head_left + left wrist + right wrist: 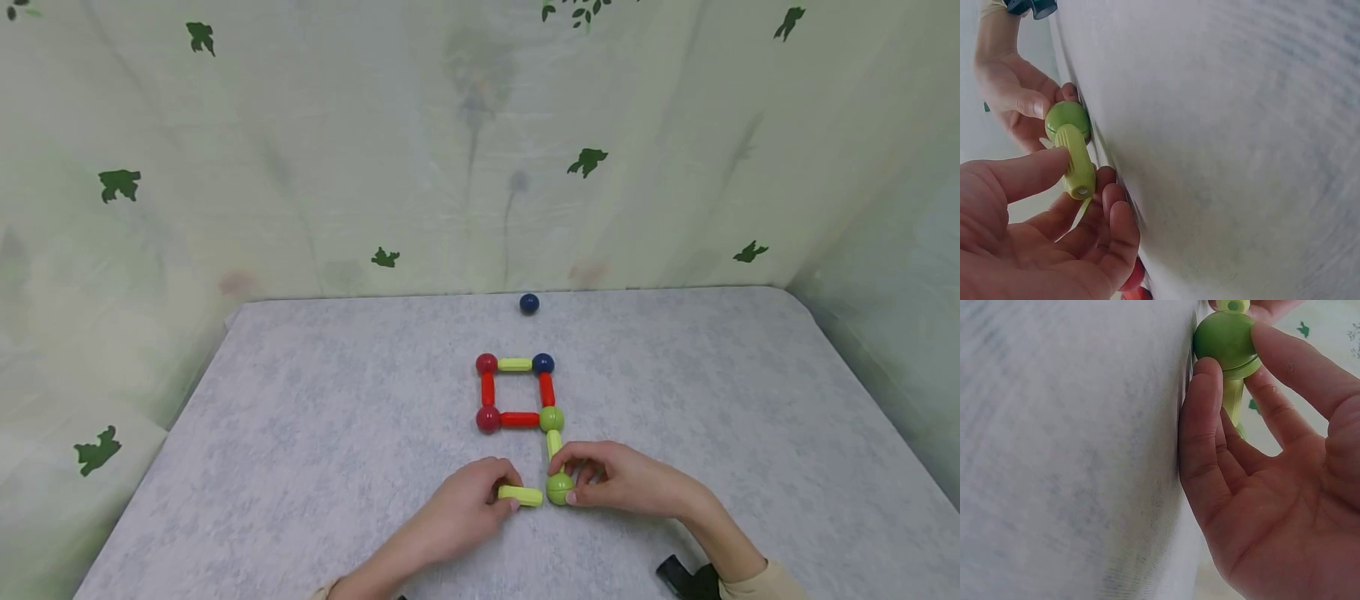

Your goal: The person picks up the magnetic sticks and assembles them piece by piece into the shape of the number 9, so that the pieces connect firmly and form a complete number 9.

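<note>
My left hand (471, 510) pinches a yellow-green magnetic rod (525, 497) between thumb and fingers, its far end pointing at a green ball (558, 490). That ball is held by the thumb and fingertips of my right hand (628, 481). In the left wrist view the rod (1079, 164) overlaps the ball (1066, 119). A second yellow-green rod (553, 442) runs from the held ball up to another green ball (552, 418). This one forms a corner of a square with two red balls (487, 419), a blue ball (543, 364), red rods (520, 420) and a yellow-green top rod (515, 365).
A loose dark blue ball (529, 303) lies near the far edge of the grey cloth-covered table (337, 400). Behind it hangs a pale curtain (315, 167) with green leaf shapes. A black device (686, 579) sits at my right wrist.
</note>
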A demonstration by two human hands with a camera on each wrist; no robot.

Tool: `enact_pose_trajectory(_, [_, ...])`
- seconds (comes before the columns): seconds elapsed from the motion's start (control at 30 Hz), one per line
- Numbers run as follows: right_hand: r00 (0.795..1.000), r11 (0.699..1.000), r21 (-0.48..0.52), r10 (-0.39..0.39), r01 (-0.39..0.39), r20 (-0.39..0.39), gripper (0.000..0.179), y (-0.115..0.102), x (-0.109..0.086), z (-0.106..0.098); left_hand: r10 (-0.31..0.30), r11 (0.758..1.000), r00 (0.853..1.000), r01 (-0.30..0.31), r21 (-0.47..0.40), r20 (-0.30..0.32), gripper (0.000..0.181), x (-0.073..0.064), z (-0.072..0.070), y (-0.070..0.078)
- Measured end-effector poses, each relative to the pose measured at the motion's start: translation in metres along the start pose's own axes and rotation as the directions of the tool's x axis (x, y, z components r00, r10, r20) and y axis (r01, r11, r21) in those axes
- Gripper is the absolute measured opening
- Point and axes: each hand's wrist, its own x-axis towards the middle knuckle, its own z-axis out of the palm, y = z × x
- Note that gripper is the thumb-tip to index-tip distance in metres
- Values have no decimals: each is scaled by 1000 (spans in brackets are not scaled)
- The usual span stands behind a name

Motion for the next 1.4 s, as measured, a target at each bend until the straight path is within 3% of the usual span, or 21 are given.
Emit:
enact_pose_trajectory(0.37, [1000, 1000, 3, -19, 19, -2, 24, 0, 0, 0, -28, 998, 1000, 27, -58, -7, 12, 7, 0, -1])
enact_pose_trajectory(0.87, [1000, 1000, -4, -17, 17, -11, 24, -2, -1, 1, -25, 998, 1000, 25, -57, 2, 12, 10, 0, -5])
enact_pose_trajectory(1.0, [1000, 1000, -8, -14, 14, -15, 24, -3, -2, 2, -1, 998, 1000, 1, -63, 6, 13, 10, -2, -6])
enact_pose_trajectory(1.2, [1000, 1000, -16, 5, -5, -16, 24, -4, -2, 2, 28, 998, 1000, -27, -61, 12, 18, 12, -19, -2])
enact_pose_trajectory(1.4, [1000, 1000, -20, 11, -11, -13, 24, -4, -2, 3, 56, 998, 997, -58, -35, -61, 17, 24, -50, 5])
